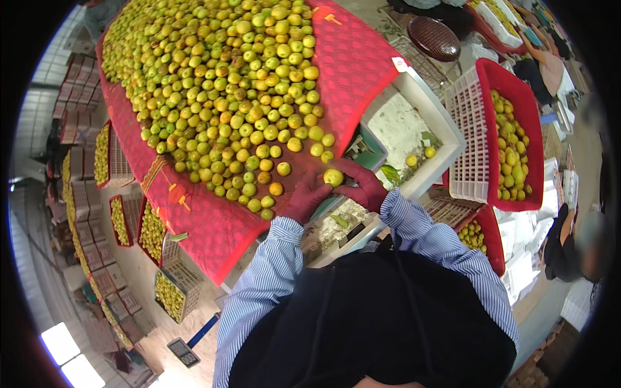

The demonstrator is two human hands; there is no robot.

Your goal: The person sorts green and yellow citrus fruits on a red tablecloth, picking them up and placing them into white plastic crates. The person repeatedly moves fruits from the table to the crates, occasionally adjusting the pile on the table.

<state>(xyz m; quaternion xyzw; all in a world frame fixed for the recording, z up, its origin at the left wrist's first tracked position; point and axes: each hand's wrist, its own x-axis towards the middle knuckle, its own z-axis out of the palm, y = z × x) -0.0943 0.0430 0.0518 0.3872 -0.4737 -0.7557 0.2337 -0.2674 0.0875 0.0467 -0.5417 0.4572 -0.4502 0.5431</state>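
My left hand (pixel 306 196), in a dark red glove, is at the lower edge of a big heap of yellow-green round fruits (pixel 228 97). My right hand (pixel 359 184), gloved alike, holds one yellow-green fruit (pixel 333 177) between thumb and fingers. The left fingertips are close beside that fruit; whether they touch it I cannot tell. The heap lies on a red patterned cloth (pixel 208 237). Just beyond my right hand is a green container (pixel 372 150), partly hidden, inside a white tray (pixel 436 119) with two loose fruits and some leaves.
Fruit-filled crates with red liners stand on the right (pixel 468 136) and left (pixel 116 155). A green-rimmed crate (pixel 171 296) and a scale's display (pixel 184 352) are at lower left. Stacked boxes line the far left. Other people (pixel 546 72) are at the right, near white foam boxes.
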